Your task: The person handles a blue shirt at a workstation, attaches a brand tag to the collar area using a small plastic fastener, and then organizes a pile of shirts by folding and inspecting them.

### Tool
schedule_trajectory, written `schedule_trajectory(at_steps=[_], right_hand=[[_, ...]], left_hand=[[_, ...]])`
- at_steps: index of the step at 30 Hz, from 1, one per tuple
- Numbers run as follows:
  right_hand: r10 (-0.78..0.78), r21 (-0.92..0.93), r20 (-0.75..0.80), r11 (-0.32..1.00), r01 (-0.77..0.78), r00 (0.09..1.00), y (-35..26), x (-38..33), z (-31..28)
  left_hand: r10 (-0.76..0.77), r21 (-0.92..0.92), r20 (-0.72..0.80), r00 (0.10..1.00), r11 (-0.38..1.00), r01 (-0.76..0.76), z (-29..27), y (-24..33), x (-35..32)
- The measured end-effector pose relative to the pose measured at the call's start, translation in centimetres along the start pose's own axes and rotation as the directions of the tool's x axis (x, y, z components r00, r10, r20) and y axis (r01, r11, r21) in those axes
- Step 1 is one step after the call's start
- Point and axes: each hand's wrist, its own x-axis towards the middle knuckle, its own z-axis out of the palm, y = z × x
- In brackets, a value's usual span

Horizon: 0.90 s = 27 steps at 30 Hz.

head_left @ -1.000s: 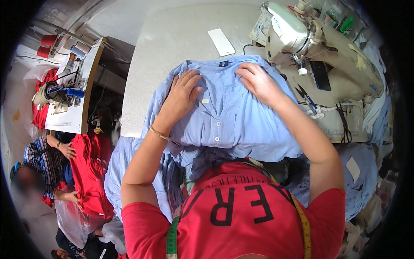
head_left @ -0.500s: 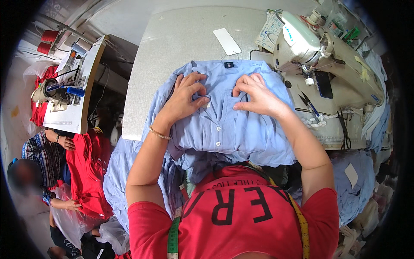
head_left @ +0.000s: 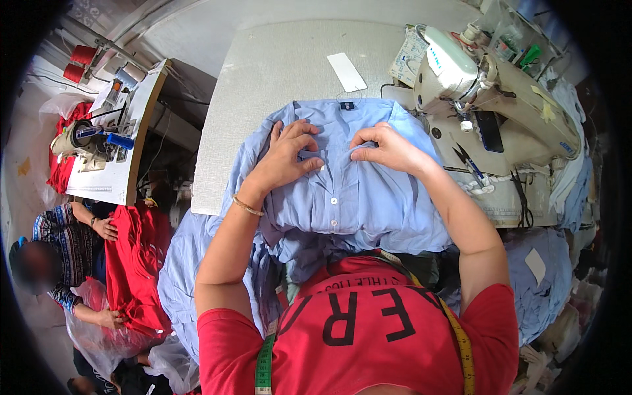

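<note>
A light blue button-front shirt (head_left: pixel 375 204) lies face up along the table's front edge, its collar end away from me and a small dark label (head_left: pixel 346 106) at the neck. My left hand (head_left: pixel 286 155) rests on the chest left of the opening, fingers apart, with a tiny pale patch by the thumb. Across the opening, my right hand (head_left: pixel 388 153) has curled fingers and thumb at the front edge, apparently pinching the cloth. Two white buttons (head_left: pixel 334 201) show below the hands. A white card tag (head_left: pixel 346 72) on a thin string lies beyond the collar.
A sewing machine (head_left: pixel 507 99) stands on the right, with a phone (head_left: pixel 488 131), thread snips (head_left: pixel 469 161) and black scissors (head_left: pixel 523 201) near it. More blue garments (head_left: pixel 191 276) hang at the left. Further left, another person handles red cloth (head_left: pixel 135 270) below a second machine table (head_left: pixel 108 178).
My right hand has moved inward to the shirt's front edge, its fingers curling closer together. My left hand has shifted slightly right and down, and its fingers stay apart.
</note>
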Motion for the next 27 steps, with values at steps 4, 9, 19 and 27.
schedule_trajectory(at_steps=[4,9,19,27], right_hand=[[-0.031,0.123,0.023,0.992,0.028,0.999,-0.1,0.8,0.6],[-0.017,0.358,0.019,0.933,0.009,1.000,0.6,2.0,2.3],[0.060,0.283,-0.208,0.959,0.002,0.976,1.8,2.7,3.5],[0.107,0.110,-0.290,0.991,-0.078,0.951,1.2,2.8,3.4]], left_hand=[[-0.002,-0.014,0.020,1.000,1.000,0.002,0.0,-0.2,0.0],[-0.045,-0.071,0.060,0.997,0.996,0.049,-0.5,-0.2,0.0],[-0.042,-0.193,0.041,0.998,0.980,0.049,-0.7,0.1,1.9],[-0.060,-0.125,-0.014,0.998,0.991,0.058,0.5,-0.7,2.5]])
